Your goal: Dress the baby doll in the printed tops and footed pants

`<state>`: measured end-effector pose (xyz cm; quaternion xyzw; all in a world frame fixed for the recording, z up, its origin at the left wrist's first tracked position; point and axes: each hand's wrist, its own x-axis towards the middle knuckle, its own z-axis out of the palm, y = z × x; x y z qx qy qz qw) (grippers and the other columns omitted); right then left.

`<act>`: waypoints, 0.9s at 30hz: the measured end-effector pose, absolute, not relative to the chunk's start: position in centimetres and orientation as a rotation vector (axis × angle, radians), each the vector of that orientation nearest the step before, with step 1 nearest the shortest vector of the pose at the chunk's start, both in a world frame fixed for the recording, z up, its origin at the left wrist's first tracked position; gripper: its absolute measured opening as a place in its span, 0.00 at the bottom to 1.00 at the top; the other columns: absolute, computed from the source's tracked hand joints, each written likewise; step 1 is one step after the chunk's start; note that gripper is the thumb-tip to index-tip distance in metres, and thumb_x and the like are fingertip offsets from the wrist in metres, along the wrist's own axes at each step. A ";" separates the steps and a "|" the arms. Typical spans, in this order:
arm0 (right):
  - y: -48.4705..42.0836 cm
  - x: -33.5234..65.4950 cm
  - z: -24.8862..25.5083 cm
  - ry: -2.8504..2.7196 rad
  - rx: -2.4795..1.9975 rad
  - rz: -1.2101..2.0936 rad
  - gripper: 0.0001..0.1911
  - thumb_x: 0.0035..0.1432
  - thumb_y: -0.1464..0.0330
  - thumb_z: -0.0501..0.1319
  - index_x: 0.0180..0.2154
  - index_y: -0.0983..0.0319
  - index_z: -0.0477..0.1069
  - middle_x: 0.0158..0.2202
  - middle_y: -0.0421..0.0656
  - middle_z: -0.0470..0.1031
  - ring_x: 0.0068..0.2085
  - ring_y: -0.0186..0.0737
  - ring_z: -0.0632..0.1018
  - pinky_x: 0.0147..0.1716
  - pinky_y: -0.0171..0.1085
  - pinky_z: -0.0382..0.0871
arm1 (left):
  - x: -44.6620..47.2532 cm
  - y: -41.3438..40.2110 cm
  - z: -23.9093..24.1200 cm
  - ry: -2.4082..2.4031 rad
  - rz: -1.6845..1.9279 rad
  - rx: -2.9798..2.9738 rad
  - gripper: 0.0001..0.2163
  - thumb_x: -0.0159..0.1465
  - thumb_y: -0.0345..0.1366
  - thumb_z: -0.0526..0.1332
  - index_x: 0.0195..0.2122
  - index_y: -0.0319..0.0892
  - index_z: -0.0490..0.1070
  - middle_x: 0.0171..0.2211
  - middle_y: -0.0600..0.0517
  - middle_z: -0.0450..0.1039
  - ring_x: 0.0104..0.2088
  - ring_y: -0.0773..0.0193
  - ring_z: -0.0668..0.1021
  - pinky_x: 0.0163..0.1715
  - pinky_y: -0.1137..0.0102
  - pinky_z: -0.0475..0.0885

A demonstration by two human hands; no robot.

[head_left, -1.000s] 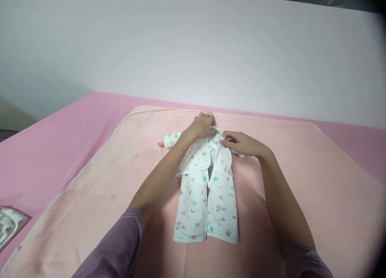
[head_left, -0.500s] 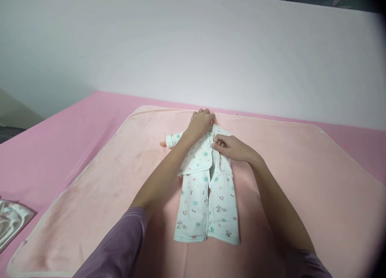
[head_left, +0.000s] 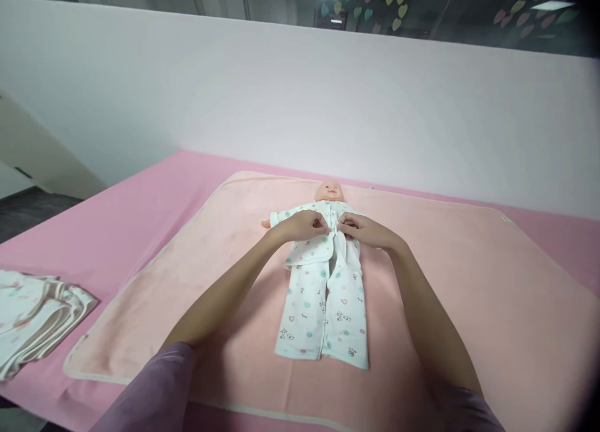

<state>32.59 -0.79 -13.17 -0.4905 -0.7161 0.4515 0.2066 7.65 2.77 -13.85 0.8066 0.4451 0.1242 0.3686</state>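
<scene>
A baby doll (head_left: 330, 192) lies on its back, dressed in a white baby jacket (head_left: 309, 251) and matching trousers (head_left: 304, 313) with small coloured prints. At the jacket's front opening, my left hand (head_left: 309, 226) pinches one edge between thumb and fingers. Just to its right, my right hand (head_left: 359, 227) pinches the facing edge. The two sets of fingertips are close together over the doll's chest. Below them the jacket front falls apart over the trousers. Any fastener between the fingers is too small to make out.
Under the doll is a peach blanket (head_left: 187, 282) on a pink-covered surface (head_left: 140, 188). A folded printed cloth (head_left: 42, 319) lies at the left edge. Behind stands a white wall (head_left: 300, 100) with dark glass and heart stickers (head_left: 394, 0) above it.
My left hand has come down from the doll's neck to the jacket front, uncovering the doll's head. My right hand stays at the jacket opening. The view has tilted up.
</scene>
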 end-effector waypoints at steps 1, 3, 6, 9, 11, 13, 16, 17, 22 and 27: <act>-0.9 32.5 -13.2 -1.989 -1.370 1.250 0.13 0.68 0.54 0.64 0.39 0.56 0.69 0.33 0.36 0.70 0.35 0.38 0.71 0.38 0.39 0.64 | 7.7 2.9 -14.0 1.139 0.322 2.069 0.16 0.65 0.53 0.65 0.41 0.45 0.80 0.36 0.51 0.79 0.34 0.61 0.75 0.32 0.68 0.64; -1.2 32.2 -13.4 -1.976 -1.398 1.212 0.13 0.68 0.54 0.63 0.40 0.56 0.70 0.32 0.36 0.70 0.34 0.38 0.70 0.37 0.39 0.63 | 8.0 3.1 -14.2 1.111 0.339 2.055 0.16 0.65 0.51 0.64 0.41 0.44 0.81 0.35 0.51 0.78 0.33 0.62 0.74 0.32 0.68 0.64; -1.5 31.9 -13.8 -1.956 -1.461 1.153 0.14 0.68 0.53 0.63 0.40 0.57 0.72 0.32 0.36 0.70 0.33 0.37 0.68 0.36 0.39 0.62 | 8.3 3.4 -14.8 1.054 0.408 2.009 0.16 0.65 0.51 0.66 0.40 0.43 0.81 0.36 0.52 0.79 0.35 0.62 0.75 0.33 0.68 0.65; -1.5 32.1 -13.9 -1.957 -1.479 1.148 0.13 0.66 0.54 0.64 0.41 0.57 0.72 0.33 0.37 0.72 0.35 0.38 0.71 0.38 0.40 0.64 | 8.5 3.4 -15.5 1.009 0.476 1.965 0.15 0.64 0.49 0.67 0.40 0.42 0.82 0.34 0.51 0.78 0.34 0.63 0.75 0.34 0.68 0.66; -1.5 32.6 -13.8 -1.973 -1.455 1.164 0.12 0.65 0.55 0.65 0.42 0.57 0.73 0.36 0.39 0.74 0.38 0.40 0.73 0.41 0.41 0.67 | 8.6 3.5 -15.9 0.991 0.510 1.935 0.14 0.63 0.48 0.69 0.39 0.41 0.82 0.33 0.51 0.78 0.33 0.63 0.75 0.34 0.68 0.66; -1.5 33.1 -13.6 -2.005 -1.412 1.202 0.12 0.65 0.57 0.65 0.44 0.56 0.74 0.40 0.40 0.77 0.42 0.41 0.76 0.43 0.41 0.69 | 8.6 3.6 -16.2 0.965 0.529 1.918 0.14 0.62 0.47 0.69 0.38 0.41 0.83 0.33 0.50 0.78 0.33 0.63 0.75 0.34 0.68 0.66; -1.5 33.5 -13.7 -2.033 -1.360 1.242 0.13 0.63 0.59 0.66 0.47 0.56 0.76 0.45 0.42 0.79 0.45 0.43 0.78 0.47 0.43 0.72 | 8.5 3.7 -16.3 0.922 0.529 1.914 0.14 0.63 0.47 0.68 0.39 0.41 0.84 0.34 0.50 0.80 0.34 0.62 0.76 0.35 0.68 0.66; -1.4 33.4 -13.9 -2.016 -1.354 1.224 0.13 0.62 0.59 0.68 0.46 0.56 0.76 0.46 0.43 0.80 0.45 0.43 0.79 0.47 0.43 0.72 | 8.5 3.8 -16.2 0.919 0.529 1.912 0.14 0.63 0.46 0.68 0.39 0.41 0.84 0.34 0.50 0.80 0.34 0.63 0.75 0.34 0.68 0.66; -1.0 32.5 -15.2 -1.864 -1.390 1.052 0.17 0.52 0.57 0.75 0.40 0.58 0.78 0.43 0.43 0.83 0.43 0.43 0.81 0.45 0.42 0.75 | 8.4 3.9 -16.3 0.921 0.527 1.889 0.12 0.64 0.44 0.67 0.38 0.41 0.85 0.32 0.51 0.78 0.31 0.65 0.73 0.33 0.69 0.65; -1.0 31.9 -15.5 -1.831 -1.491 0.861 0.13 0.50 0.58 0.76 0.35 0.58 0.83 0.38 0.43 0.84 0.41 0.46 0.82 0.44 0.43 0.75 | 8.6 4.1 -17.0 0.922 0.554 1.826 0.11 0.62 0.41 0.69 0.41 0.41 0.86 0.34 0.51 0.80 0.34 0.64 0.75 0.36 0.69 0.67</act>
